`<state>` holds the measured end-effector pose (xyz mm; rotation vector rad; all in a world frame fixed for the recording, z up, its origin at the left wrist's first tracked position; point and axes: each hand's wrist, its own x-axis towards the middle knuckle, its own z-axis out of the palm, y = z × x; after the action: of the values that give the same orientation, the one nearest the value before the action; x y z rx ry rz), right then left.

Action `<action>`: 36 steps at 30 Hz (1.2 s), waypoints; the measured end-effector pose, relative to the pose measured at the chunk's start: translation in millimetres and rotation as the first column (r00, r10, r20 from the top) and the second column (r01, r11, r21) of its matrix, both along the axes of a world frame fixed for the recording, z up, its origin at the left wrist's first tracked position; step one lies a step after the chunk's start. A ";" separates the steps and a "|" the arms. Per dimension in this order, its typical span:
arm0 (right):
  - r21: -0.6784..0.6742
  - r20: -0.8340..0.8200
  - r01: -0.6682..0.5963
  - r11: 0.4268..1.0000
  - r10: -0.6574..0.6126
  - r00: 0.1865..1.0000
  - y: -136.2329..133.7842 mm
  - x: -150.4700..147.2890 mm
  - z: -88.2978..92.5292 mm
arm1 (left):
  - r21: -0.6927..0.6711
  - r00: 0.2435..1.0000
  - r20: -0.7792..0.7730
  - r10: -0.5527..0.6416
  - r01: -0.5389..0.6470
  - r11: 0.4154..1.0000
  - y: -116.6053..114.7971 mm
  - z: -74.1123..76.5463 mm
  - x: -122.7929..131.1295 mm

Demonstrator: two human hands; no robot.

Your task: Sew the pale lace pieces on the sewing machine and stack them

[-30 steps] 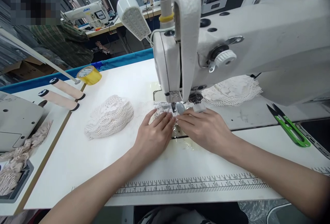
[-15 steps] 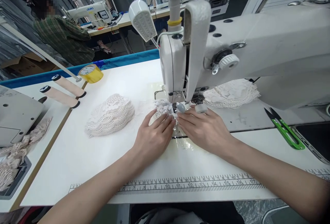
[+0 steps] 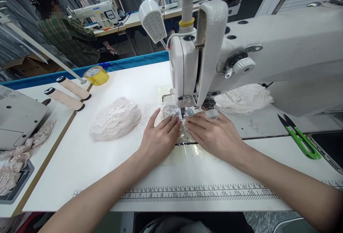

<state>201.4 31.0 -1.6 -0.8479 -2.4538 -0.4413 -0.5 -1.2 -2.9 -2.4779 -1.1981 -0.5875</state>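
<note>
My left hand (image 3: 159, 138) lies flat, fingers stretched, pressing a small piece of white lace (image 3: 168, 112) onto the bed of the white sewing machine (image 3: 241, 58), just in front of the presser foot (image 3: 184, 109). My right hand (image 3: 214, 133) lies flat beside it, fingers extended, touching the same lace from the right. A small white ring-like piece (image 3: 213, 114) sits at its index finger. Left of my hands rests a heap of white lace (image 3: 115, 119). Another lace heap (image 3: 243, 99) lies behind the machine's arm.
Green thread snips (image 3: 300, 138) lie at the right. A yellow tape roll (image 3: 96, 75) and two pale thread cones (image 3: 66, 93) stand at the far left. A printed ruler (image 3: 198, 193) runs along the table's front edge. A person in a plaid shirt (image 3: 66, 40) sits behind.
Both hands have slid a little forward with the lace towards the presser foot. The view has shifted slightly.
</note>
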 end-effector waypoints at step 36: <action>-0.028 0.065 0.053 0.998 -0.052 0.997 11.3 4.4 0.7 | -0.126 0.997 0.070 0.043 -0.034 0.991 10.8 -1.9 -0.3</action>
<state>205.8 42.3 -0.9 -0.9256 -2.5068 -0.4592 -0.8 9.6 -4.8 -2.5495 -1.3452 -0.6151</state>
